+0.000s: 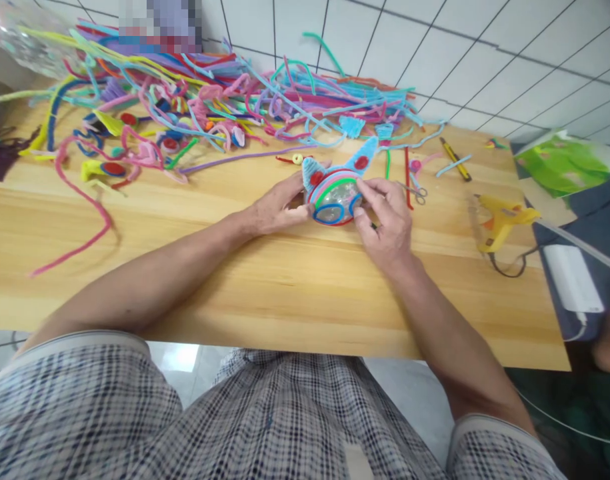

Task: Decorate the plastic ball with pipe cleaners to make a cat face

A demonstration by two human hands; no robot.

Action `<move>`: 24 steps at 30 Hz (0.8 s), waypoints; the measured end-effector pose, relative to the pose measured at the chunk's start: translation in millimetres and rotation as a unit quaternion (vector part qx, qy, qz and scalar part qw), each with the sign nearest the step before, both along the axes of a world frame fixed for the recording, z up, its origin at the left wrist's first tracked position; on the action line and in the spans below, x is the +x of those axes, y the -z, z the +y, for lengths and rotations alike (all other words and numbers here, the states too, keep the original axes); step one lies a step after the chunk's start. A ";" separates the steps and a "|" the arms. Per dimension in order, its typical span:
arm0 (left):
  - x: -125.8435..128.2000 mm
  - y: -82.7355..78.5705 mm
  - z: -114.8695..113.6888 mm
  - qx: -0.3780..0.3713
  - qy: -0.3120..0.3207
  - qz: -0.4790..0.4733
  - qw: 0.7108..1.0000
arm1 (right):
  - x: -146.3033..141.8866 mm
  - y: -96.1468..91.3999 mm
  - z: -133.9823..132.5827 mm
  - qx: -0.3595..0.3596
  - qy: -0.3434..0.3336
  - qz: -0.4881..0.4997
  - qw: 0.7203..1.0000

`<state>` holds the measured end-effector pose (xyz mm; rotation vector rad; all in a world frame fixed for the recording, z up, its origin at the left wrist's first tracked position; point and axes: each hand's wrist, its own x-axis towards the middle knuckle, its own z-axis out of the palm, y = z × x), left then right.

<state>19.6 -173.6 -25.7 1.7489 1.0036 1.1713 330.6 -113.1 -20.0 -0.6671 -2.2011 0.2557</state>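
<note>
Blue-eared craft piece [342, 195] is held up at the wooden table [285, 293], the right hand [389, 217] pinching one edge with thumb and fingertips, the left hand [281, 210] thumbing the other side, its half-hidden fingers' grip I can't tell, bright pipe cleaners [225, 100] heaped beyond.

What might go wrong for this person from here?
The right hand pinches the craft beside a blue ring; pressing hard might bend or shift the ring.

The scissors lie just beside that hand, so a careless sideways move might knock them.

The glue gun sits near the table's right end with its cord looped; a snag might drag it. Whether it is hot, I can't tell.
</note>
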 end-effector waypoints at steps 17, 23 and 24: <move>-5.6 13.0 6.2 -0.002 0.044 -0.023 0.999 | -0.8 2.4 1.5 0.016 0.005 0.002 1.000; -12.5 17.6 9.2 0.044 0.051 0.011 0.998 | -0.6 8.0 3.2 -0.002 0.007 0.007 1.000; -12.8 16.1 8.1 0.044 0.048 0.015 0.998 | -0.2 8.7 3.9 -0.001 0.002 0.007 1.000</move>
